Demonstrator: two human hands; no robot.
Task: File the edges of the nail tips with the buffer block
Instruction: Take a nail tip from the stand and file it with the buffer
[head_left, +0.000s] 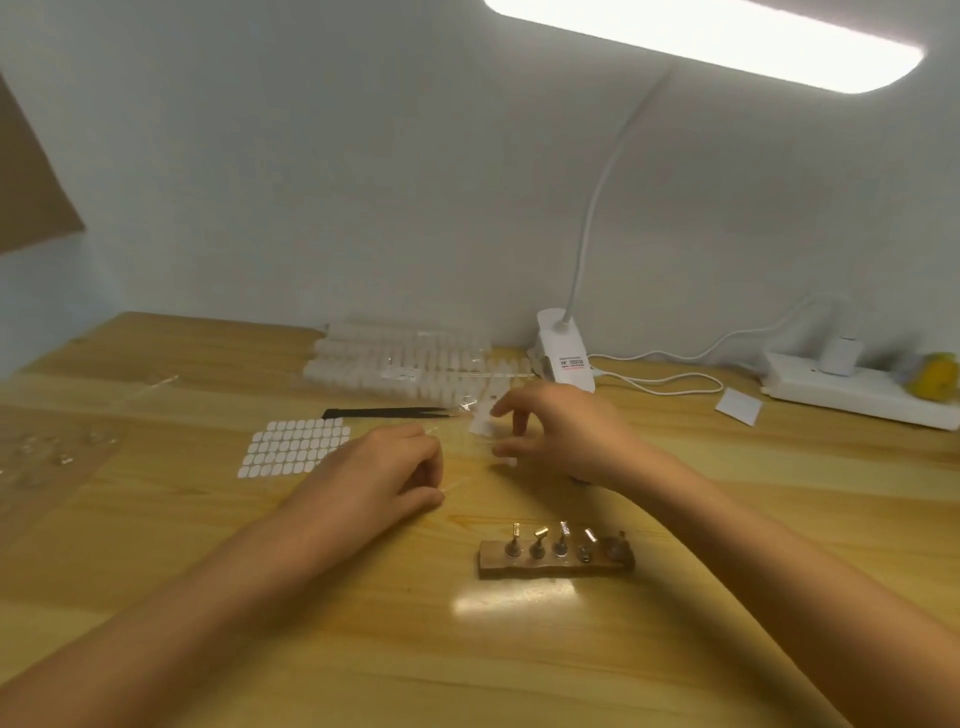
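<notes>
Stuff you can't make out here
Your left hand (395, 467) curls over its own fingertips, the whitish bit (483, 426) by your right hand (561, 431) is pure blur, and the lamp head (727, 36) gets cropped up top.

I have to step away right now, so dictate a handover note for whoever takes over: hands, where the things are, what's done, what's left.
Left hand: curled, pinching a clear wrapper.
Right hand: fingers curled by a small white piece; grip unclear.
Nail tips: still packed, at the back of the table.
Stand: in front of the hands.
Tweezers: beyond the left hand.
Buffer block: not plainly in view.
Done: no filing shows.
Left: all the filing.
</notes>
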